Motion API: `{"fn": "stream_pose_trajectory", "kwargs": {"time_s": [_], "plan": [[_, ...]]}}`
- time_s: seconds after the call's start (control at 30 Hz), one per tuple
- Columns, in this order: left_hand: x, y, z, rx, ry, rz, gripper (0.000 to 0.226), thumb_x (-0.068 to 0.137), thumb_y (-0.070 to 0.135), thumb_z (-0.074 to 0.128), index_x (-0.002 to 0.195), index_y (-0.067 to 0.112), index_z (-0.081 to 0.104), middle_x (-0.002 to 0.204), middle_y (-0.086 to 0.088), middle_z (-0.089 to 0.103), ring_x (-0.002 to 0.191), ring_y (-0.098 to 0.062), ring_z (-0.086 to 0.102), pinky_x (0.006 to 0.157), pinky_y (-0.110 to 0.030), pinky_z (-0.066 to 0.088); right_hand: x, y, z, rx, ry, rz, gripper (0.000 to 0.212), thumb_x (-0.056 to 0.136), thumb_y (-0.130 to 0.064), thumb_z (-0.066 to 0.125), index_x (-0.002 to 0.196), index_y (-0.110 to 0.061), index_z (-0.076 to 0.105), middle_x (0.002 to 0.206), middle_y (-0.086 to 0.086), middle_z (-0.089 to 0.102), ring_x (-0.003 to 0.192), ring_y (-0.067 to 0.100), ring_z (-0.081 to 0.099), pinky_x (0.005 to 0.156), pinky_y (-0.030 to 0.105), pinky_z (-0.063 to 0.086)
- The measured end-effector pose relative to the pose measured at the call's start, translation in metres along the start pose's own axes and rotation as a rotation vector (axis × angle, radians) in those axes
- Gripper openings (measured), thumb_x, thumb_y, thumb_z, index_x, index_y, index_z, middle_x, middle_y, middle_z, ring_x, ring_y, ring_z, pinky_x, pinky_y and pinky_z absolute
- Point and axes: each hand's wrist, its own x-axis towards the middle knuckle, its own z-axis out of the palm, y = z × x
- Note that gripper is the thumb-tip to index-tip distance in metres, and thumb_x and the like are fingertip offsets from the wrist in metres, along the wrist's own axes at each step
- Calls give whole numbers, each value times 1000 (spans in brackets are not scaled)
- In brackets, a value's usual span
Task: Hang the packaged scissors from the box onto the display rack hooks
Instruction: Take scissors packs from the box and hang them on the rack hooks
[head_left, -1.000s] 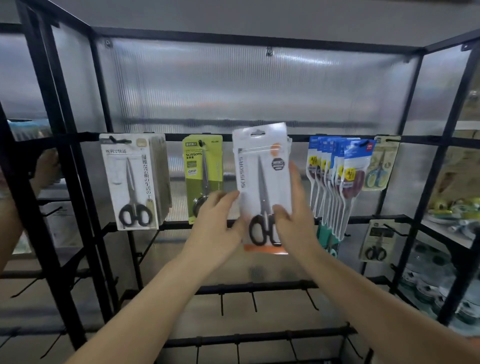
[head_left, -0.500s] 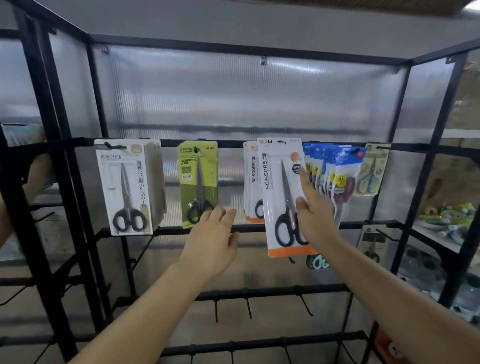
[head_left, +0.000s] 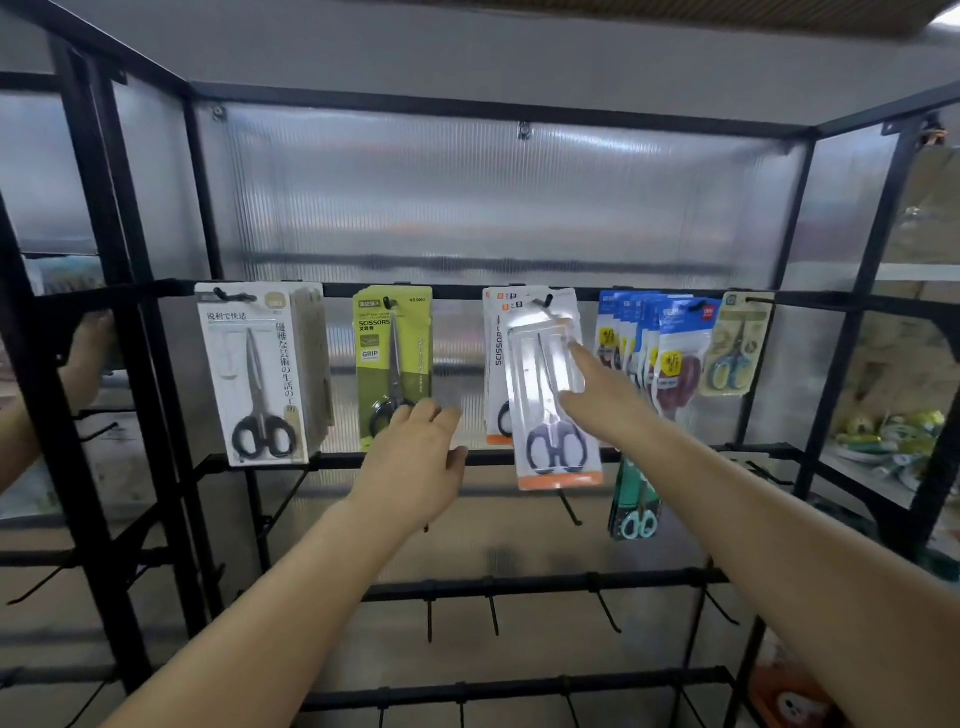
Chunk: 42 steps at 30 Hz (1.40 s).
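The packaged scissors (head_left: 553, 395) with the orange base hang on a top-row hook (head_left: 546, 301), in front of matching packs. The right hand (head_left: 597, 395) rests flat and open against it; the left hand (head_left: 415, 462) hovers open, empty. Several lower hooks (head_left: 605, 608) are bare, and the box is out of view.

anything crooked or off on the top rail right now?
The front white scissors pack on the middle hook hangs tilted, its orange bottom edge swung right of the packs behind. The right hand rests on it; the left hand is free. Other packs hang straight.
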Motion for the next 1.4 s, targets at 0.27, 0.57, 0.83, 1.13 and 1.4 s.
{"fn": "stream_pose_trajectory", "kwargs": {"time_s": [0.27,0.57,0.83,1.13,1.4], "plan": [[-23,10,24,-3,-85,-59,49,97,28,43,143,16,33,139,-4,41,125,-24,37,103,-33,35,-25,22,19,-152,-19,-170,33,91,-16,47,122,-8,55,119,12,53,114,28,50,91,33,39],[-68,66,95,-116,-271,-104,53,97,25,44,146,15,27,141,-6,39,126,-26,36,102,-37,36,-89,116,51,-120,-396,-91,43,94,-20,49,136,-10,46,139,8,47,127,22,43,103,28,33],[-181,108,183,-246,-550,-360,50,98,26,42,145,14,30,145,-7,36,131,-26,34,103,-36,36,-158,206,96,-101,-707,16,44,98,-25,47,140,-20,40,143,4,43,122,23,49,97,26,39],[-292,70,288,-239,-666,-649,46,91,21,51,136,14,46,131,-13,54,117,-32,52,93,-35,44,-240,300,219,-109,-912,93,33,93,-9,48,124,-3,56,123,19,60,114,30,55,92,33,40],[-399,7,499,-188,-933,-698,31,96,17,43,125,12,50,119,-8,52,113,-27,51,84,-28,39,-303,433,453,-112,-895,216,39,92,-20,46,128,-8,54,132,13,51,121,29,46,90,25,34]]}}
